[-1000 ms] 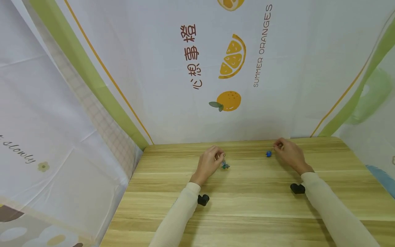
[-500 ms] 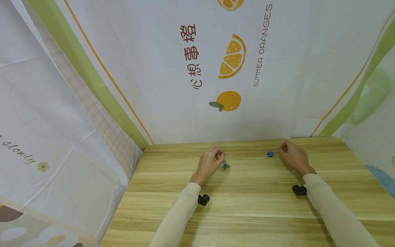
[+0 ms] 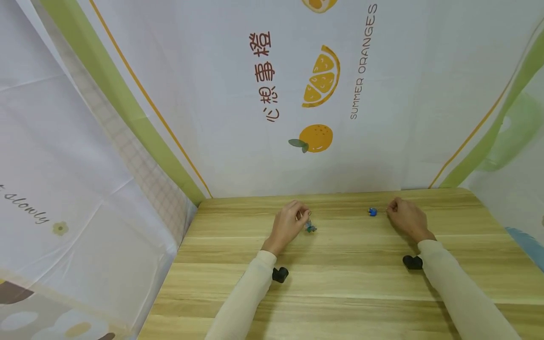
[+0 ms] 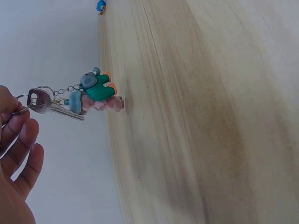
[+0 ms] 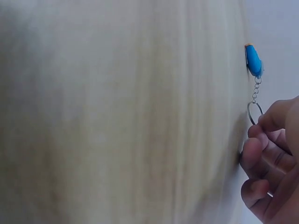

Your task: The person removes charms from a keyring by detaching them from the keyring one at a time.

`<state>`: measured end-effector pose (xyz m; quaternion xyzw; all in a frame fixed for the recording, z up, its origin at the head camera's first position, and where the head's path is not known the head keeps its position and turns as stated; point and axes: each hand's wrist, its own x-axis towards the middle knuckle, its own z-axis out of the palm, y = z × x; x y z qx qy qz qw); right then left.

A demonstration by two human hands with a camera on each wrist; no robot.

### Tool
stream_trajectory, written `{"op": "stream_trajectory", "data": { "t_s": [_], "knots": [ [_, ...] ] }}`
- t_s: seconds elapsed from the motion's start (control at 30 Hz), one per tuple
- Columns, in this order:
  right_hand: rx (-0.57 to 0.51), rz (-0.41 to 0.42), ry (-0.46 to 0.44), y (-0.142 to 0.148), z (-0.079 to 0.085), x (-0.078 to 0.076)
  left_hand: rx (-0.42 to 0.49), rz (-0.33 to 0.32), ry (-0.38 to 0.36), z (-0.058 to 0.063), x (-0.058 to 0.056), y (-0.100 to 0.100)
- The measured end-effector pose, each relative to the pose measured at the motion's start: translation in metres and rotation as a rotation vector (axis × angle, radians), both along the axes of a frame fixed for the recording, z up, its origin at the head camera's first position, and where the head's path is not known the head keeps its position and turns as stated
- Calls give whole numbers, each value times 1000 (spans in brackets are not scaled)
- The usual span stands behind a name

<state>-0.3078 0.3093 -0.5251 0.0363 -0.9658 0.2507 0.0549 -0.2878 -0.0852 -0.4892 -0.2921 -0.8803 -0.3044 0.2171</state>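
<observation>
My left hand [image 3: 287, 225] pinches a metal key ring [image 4: 22, 103] between thumb and finger. From it hang a silver key [image 4: 51, 103] and two small figurine charms: one in green with a grey head [image 4: 96, 87], the other pink with a pale blue top [image 4: 88, 101]. Further right, my right hand [image 3: 408, 219] pinches the ring [image 5: 254, 113] of a second keychain. Its short chain leads to a blue figurine charm [image 5: 253, 59], which lies at the table surface to the left of that hand in the head view.
The wood-grain table [image 3: 331, 293] runs back to a white cloth [image 3: 221, 141] printed with oranges. More printed cloth [image 3: 97, 156] hangs at the left side. Black wrist mounts [image 3: 280, 275] sit at both cuffs.
My right hand has moved a little to the right and toward me, and the blue charm has shifted slightly right. The left hand stays nearly still with its key ring.
</observation>
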Motion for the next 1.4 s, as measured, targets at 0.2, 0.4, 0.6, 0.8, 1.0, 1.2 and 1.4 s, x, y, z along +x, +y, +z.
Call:
{"op": "stream_trajectory", "data": {
  "t_s": [0.2,0.4,0.6,0.8,1.0,1.2,1.4],
  "knots": [
    [-1,-6,-15,1,-1,1,-4,1,7,0,1,0],
    [-11,-19,-17,0,0,3,-6,4,13,0,1,0],
    [-20,-27,-26,1,2,5,-8,6,9,-1,1,0],
    [-21,-25,-25,3,0,3,-9,2,16,-1,0,0],
    [-18,-20,-5,1,-1,3,-9,6,5,0,0,0],
    [-29,2,30,-10,4,4,-4,9,-5,-1,0,0],
    [-43,38,29,-27,8,-3,4,16,-35,-2,-1,1]
  ]
}}
